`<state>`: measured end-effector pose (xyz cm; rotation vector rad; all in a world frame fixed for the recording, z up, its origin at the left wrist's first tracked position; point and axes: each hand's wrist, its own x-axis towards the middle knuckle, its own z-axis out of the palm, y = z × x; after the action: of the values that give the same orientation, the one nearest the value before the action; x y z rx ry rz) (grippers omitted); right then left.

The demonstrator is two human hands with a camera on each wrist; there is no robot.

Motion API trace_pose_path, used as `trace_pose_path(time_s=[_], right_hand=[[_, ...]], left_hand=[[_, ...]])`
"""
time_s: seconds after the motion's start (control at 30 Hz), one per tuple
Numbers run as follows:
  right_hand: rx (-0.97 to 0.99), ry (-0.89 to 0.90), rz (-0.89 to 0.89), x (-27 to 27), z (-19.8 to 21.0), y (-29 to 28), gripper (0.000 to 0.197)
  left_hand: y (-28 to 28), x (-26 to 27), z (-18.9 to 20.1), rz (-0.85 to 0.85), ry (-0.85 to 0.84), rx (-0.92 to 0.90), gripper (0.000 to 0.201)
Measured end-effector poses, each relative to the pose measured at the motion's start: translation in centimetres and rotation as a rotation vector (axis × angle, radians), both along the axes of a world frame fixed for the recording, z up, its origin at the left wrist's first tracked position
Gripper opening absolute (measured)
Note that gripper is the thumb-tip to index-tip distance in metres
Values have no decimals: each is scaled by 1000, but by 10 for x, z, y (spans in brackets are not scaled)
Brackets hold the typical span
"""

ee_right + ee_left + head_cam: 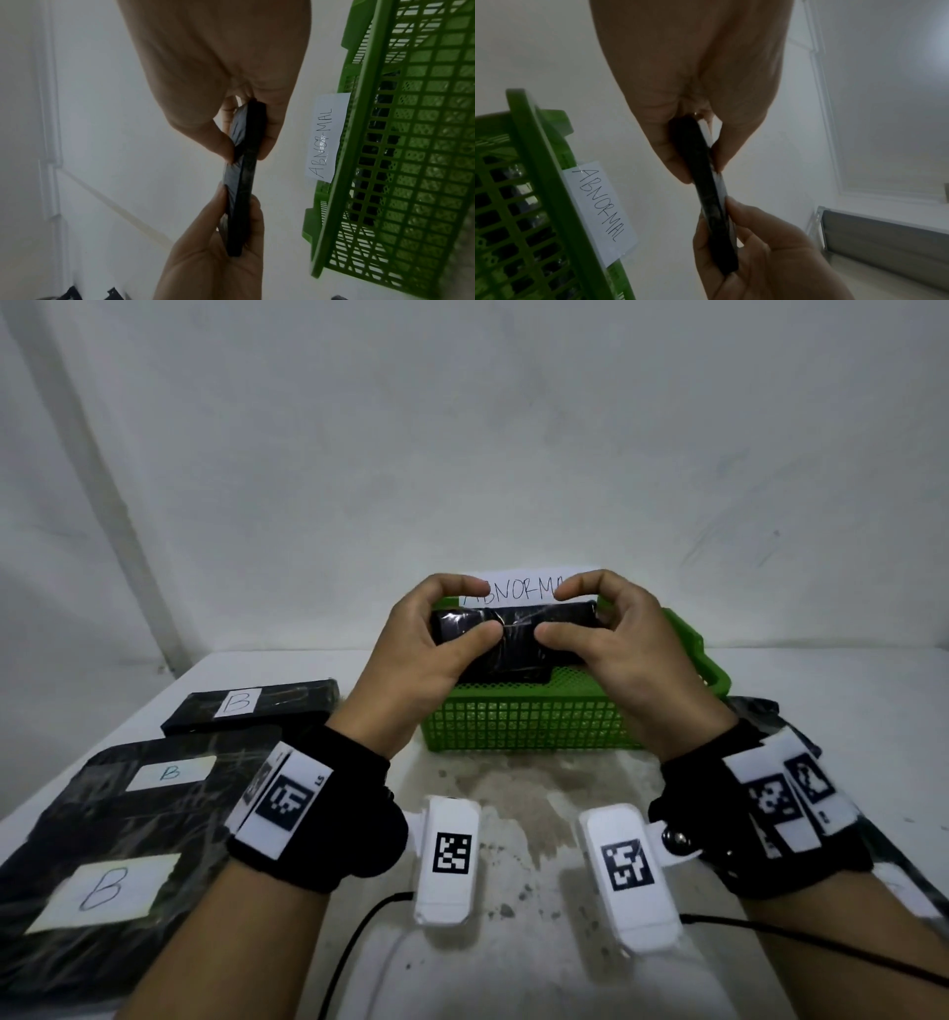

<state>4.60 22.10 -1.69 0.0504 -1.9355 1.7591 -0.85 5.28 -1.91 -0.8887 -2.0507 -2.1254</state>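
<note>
Black wristbands (354,834) carry white coded tags (290,801), white cameras (452,852), black cables (349,942).

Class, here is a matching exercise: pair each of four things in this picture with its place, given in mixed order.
Things:
1 black wrapped slab
2 green basket
3 ABNORMAL label
4 small packet marked B

Places:
a flat on the table, to the left
b on the basket's far rim
c gripped by left hand and right hand
d on the table, under the slab

Pairs: 1-c, 2-d, 3-b, 4-a
</note>
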Motion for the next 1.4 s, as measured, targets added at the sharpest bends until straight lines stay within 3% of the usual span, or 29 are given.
trace_pose_path(time_s=[0.1,0.17,0.27,0.33,0.5,0.6,0.7,1.03,1.2,1.4], right_hand=[[69,67,-26,1,0,-2,33],[99,149,7,5,5,-2,36],[141,251,34,11,10,-3,38],[146,236,53,12,10,-2,31],[30,11,110,10,8,6,17],[15,26,106,10,6,6,13],[13,86,49,9,5,7,15],[205,164,111,11,5,11,44],[27,98,60,2,-2,13,39],[38,93,84,3,1,20,43]], left_hand=[[-1,1,2,34,1,9,31],[-3,5,8,11,-100,19,27],[-8,5,14,-101,-241,-77,49],[-11,2,14,-109,-201,-45,44],[-12,-3,13,-152,-138,99,10],[-12,-2,10,-164,-98,89,23],[-6,1,10,-129,-40,88,20],[-2,5,10,-123,-30,103,27],[2,4,3,-127,-10,71,36],[9,7,-3,-111,-41,14,28]])
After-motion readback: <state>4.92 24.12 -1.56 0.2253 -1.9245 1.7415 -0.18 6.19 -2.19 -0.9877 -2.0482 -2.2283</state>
